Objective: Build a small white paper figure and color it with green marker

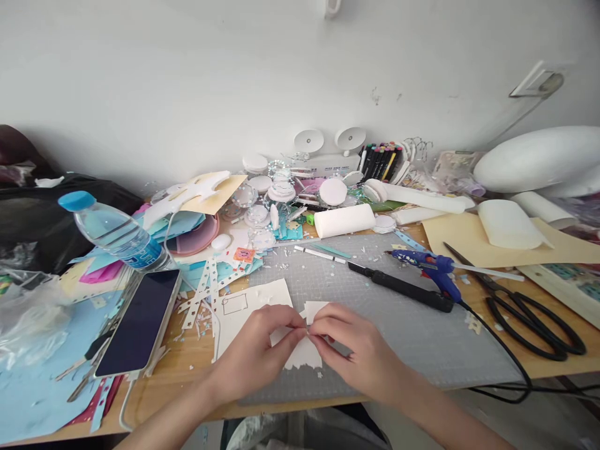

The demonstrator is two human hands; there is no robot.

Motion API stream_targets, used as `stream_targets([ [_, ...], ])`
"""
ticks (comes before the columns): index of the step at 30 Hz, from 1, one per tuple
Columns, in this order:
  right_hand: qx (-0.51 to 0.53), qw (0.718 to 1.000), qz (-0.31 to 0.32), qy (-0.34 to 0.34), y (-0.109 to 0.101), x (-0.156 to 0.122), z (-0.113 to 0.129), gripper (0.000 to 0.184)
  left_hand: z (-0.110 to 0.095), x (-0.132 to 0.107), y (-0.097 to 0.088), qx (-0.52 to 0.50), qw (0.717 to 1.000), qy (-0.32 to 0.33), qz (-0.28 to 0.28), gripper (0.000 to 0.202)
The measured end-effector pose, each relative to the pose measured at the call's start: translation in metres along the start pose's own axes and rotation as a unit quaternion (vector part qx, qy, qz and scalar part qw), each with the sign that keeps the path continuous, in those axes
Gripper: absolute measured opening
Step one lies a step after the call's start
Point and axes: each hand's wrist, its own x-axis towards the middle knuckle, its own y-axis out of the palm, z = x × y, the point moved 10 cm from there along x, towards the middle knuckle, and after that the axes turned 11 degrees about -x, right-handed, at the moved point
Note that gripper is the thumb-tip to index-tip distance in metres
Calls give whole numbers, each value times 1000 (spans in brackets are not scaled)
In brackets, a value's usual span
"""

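Observation:
My left hand (276, 337) and my right hand (349, 340) meet over the front of the grey cutting mat (394, 350). Thumb and forefinger of each are pinched together, fingertips almost touching. Whatever lies between them is too small to make out. Beneath and to the left of my left hand is a sheet of white paper (269, 294) with a small rectangle drawn on it and a ragged lower edge. A smaller white paper piece (315, 309) shows just behind the fingertips.
Right of the hands lie a black-handled craft knife (403, 290), a blue hot glue gun (434, 265) with its cord, and large black scissors (520, 306). On the left are a phone (140, 319) and a water bottle (117, 234). Foam rolls (344, 220) and craft pieces crowd the back.

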Motion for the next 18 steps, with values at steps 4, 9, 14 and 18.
stream_targets([
  [4, 0, 1000, -11, -21, -1, -2, 3, 14, 7, 0, -1, -30, 999, -23, -14, 16],
  [9, -5, 998, -29, -47, -4, -3, 8, 16, 15, -2, 2, -71, 995, -70, -10, 19],
  [14, 14, 998, -28, -47, -2, -8, 9, 17, 20, 1, 2, -128, 987, -95, -15, 26],
  [18, 33, 999, -16, -27, -1, -10, 3, 15, 24, 3, 3, -152, 983, -102, 6, 29],
])
